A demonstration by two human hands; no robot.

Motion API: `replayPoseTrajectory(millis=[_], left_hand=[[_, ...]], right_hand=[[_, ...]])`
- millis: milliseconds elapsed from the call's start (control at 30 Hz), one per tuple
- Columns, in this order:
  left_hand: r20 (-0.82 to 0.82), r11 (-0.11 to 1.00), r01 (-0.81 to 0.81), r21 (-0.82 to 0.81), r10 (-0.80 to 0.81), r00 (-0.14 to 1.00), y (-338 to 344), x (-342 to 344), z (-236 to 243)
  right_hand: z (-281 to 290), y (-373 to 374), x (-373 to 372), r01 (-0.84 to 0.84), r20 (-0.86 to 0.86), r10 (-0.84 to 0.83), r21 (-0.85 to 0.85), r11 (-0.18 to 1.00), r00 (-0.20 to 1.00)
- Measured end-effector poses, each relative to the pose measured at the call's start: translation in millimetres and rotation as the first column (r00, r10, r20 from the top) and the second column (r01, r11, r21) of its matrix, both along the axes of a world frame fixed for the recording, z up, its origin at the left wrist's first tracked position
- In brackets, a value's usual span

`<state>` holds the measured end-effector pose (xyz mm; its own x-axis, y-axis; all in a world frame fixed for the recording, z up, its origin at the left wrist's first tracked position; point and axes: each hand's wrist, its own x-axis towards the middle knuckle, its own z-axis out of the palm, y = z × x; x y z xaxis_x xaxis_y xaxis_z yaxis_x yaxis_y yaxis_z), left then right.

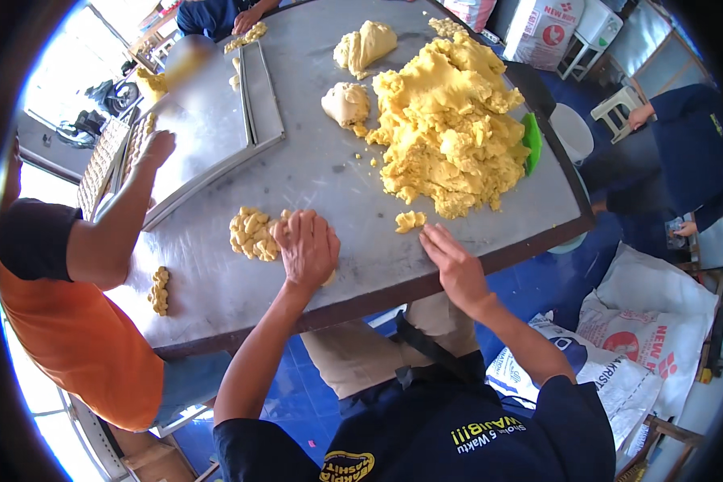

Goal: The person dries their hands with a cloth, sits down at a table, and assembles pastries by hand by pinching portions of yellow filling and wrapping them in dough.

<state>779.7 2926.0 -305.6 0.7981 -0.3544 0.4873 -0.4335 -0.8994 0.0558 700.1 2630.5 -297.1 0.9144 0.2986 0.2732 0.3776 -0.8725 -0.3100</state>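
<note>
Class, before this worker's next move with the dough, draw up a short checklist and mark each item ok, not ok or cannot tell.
1. Left hand rests on the small dough pile: ok.
2. Right hand lies flat near the loose dough piece: ok.
3. Big dough mound sits well inside the steel table: ok.
4. Green scraper within reach: cannot tell.
5. Neighbour's arm apart from both hands: ok.

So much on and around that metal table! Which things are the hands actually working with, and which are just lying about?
In use:
- left hand pressing down on dough
- pile of small dough pieces beside it
- right hand flat near a small dough lump
- big yellow dough heap

Lying about:
- green scraper
- metal trays
- white sacks on the floor
- plastic stool
</note>
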Motion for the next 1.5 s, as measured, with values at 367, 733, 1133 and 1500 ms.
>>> replayPoseTrajectory(millis=[367,733,1133,1500], left_hand=[[-0.426,0.895,-0.387,-0.222,0.268,0.864,-6.7,-75.8,17.8],[-0.564,0.270,-0.511,-0.816,-0.179,0.806,-64.1,-78.9,3.6],[-0.555,0.758,-0.259,-0.599,-0.160,0.816,-51.1,-57.2,2.2],[-0.432,0.629,-0.228,-0.743,-0.190,0.882,-55.4,-61.3,2.5]], right_hand=[[21.1,18.1,6.9,-0.204,-0.088,0.213,0.104,0.974,0.973],[41.0,46.8,-6.7,0.089,-0.261,0.136,0.698,0.711,0.956],[43.4,81.7,6.7,-0.289,0.108,0.274,0.509,0.810,0.956],[40.1,99.5,3.9,-0.227,0.048,0.230,0.443,0.867,0.972]])
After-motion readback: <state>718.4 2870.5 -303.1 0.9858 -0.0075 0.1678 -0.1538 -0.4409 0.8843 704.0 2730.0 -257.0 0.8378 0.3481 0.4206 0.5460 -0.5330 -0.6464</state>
